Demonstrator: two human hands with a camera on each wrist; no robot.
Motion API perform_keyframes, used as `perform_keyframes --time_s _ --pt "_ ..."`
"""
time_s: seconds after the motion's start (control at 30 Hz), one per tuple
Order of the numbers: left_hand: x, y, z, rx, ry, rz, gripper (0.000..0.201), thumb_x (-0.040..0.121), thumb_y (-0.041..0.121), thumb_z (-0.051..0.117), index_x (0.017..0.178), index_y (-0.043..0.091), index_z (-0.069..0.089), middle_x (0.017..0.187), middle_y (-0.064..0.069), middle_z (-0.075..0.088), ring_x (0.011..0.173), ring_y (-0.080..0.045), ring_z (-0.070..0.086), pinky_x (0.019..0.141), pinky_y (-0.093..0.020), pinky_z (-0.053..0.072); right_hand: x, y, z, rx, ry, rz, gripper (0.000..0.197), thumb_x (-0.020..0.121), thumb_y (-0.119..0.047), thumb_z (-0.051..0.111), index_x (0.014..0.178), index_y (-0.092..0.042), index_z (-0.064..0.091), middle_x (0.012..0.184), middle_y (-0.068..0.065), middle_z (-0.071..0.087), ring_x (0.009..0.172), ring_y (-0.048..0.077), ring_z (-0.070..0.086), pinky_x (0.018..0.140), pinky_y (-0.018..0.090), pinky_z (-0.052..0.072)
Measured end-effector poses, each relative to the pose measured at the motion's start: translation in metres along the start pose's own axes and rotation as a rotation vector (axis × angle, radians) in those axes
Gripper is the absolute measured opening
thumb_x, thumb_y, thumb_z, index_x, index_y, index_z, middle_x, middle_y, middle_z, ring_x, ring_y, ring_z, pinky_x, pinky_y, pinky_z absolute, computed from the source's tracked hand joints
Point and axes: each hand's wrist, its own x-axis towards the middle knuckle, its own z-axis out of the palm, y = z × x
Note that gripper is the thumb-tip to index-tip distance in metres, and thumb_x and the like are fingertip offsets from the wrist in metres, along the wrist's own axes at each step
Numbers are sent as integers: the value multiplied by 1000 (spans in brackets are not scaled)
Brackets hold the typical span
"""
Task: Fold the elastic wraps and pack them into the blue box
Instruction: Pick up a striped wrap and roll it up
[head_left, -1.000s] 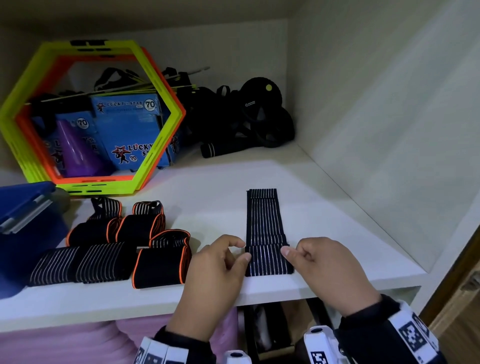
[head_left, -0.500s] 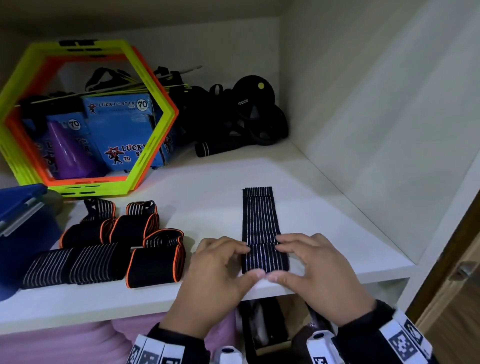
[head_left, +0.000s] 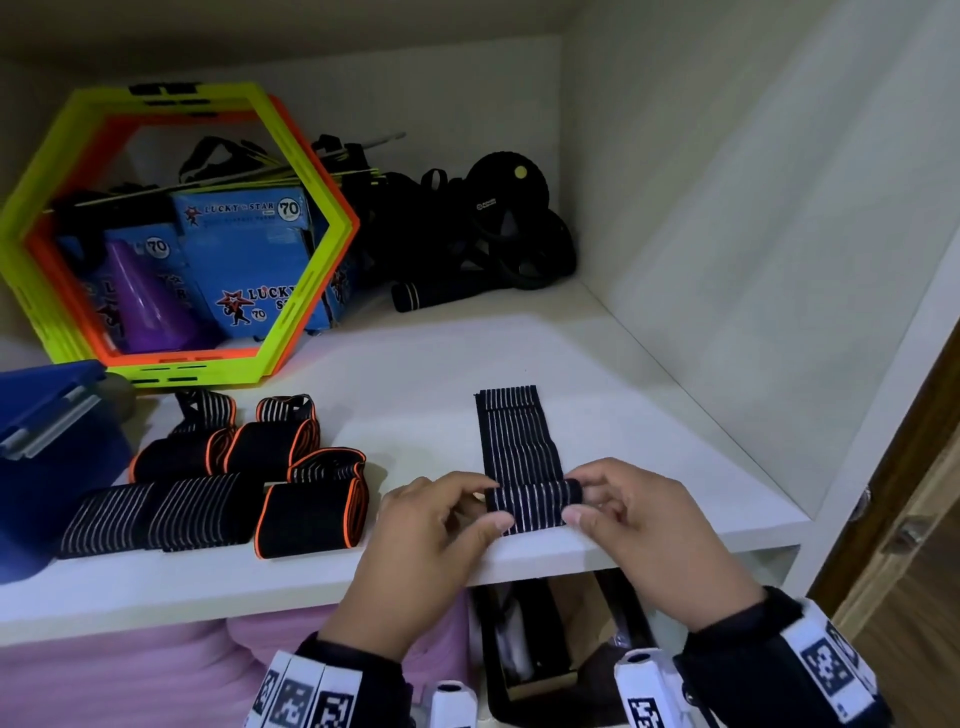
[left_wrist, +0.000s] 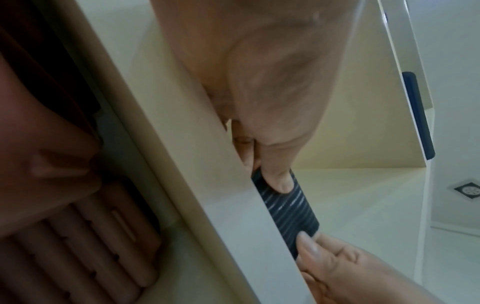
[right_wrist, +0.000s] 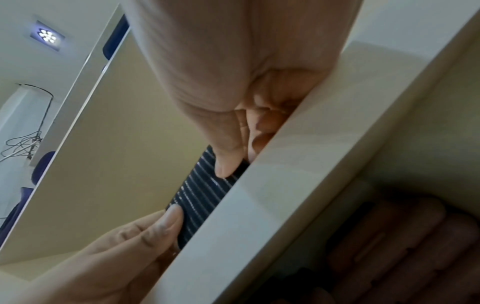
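Both hands pinch the near end of one elastic wrap (head_left: 522, 457), a long black band with thin white stripes that lies flat on the white shelf (head_left: 426, 374) and runs straight away from the person. The left hand (head_left: 426, 540) holds the left edge of a small rolled-over fold, thumb on the near side and curled fingers behind it; the right hand (head_left: 644, 530) mirrors this on the right edge. In the left wrist view the left thumb presses down on the striped fabric at the shelf's front lip, and the right wrist view shows the right thumb doing the same. The rest of the band stretches flat toward the back of the shelf. The wrap looks light, soft and floppy, with some spring in it, so a loose fold would likely uncurl; holding both side edges of the fold at once, as here, seems the best place to keep it tight and square. To the left lie several already folded wraps (head_left: 306, 499), some with orange trim, and beyond them the blue box (head_left: 47, 447) sits at the shelf's left edge, only partly in view. A yellow and orange hexagon frame (head_left: 311, 291) stands behind.
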Motion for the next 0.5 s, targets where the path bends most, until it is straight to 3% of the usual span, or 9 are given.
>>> perform_keyframes --time_s 0.13,0.27,0.37,0.5 --pt "-1 6 2 -86 48 -80 36 86 41 73 116 40 55 70 8 69 59 -13 61 58 -23 47 1 -5 6 48 73 30 24 87 -30 72 105 -36 57 74 -15 71 74 0 62 70 15 42" --pt "2 5 5 -15 35 -132 24 90 37 69 109 37 55 54 6 62 49 -9 52 52 -23 39 0 -9 7 27 104 18 20 88 -32 70 102 -39 58 68 -9 69 68 3 62 69 18 46" --pt "2 6 7 124 7 -104 13 92 42 64 104 39 59 50 8 54 48 -11 49 48 -24 34 1 -7 8 49 137 34 19 84 -30 74 100 -39 66 69 -7 68 68 5 62 70 14 47" --pt "2 6 6 133 35 -89 17 91 48 63 106 41 65 55 5 56 56 -12 56 53 -26 44 1 -4 10 -20 185 26 23 81 -25 77 102 -34 70 84 -12 66 67 7 62 73 19 50"
